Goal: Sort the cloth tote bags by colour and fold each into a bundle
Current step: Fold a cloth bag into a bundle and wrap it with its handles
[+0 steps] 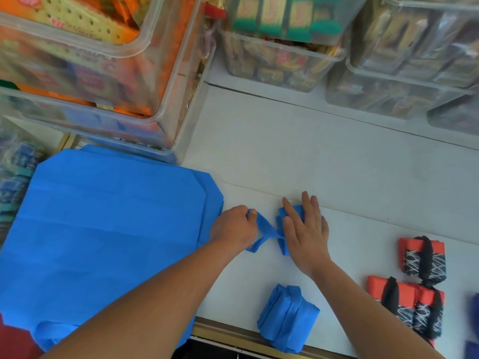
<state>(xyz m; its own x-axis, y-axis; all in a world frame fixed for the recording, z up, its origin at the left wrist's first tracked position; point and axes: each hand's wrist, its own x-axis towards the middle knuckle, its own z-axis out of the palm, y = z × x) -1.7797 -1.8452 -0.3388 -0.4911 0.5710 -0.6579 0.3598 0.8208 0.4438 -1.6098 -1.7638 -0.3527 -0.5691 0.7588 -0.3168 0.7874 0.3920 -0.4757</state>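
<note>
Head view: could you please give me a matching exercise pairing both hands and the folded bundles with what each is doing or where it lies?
Things:
1. left hand
2. right hand
3. finished blue bundle
4. red bundles

States:
A. bound with black handles, at the right
B. pinches the blue strap
C. lies alone near the front edge of the table
D. presses flat on the half-folded blue bag

Pairs: 1-B, 2-D, 3-C, 4-A.
</note>
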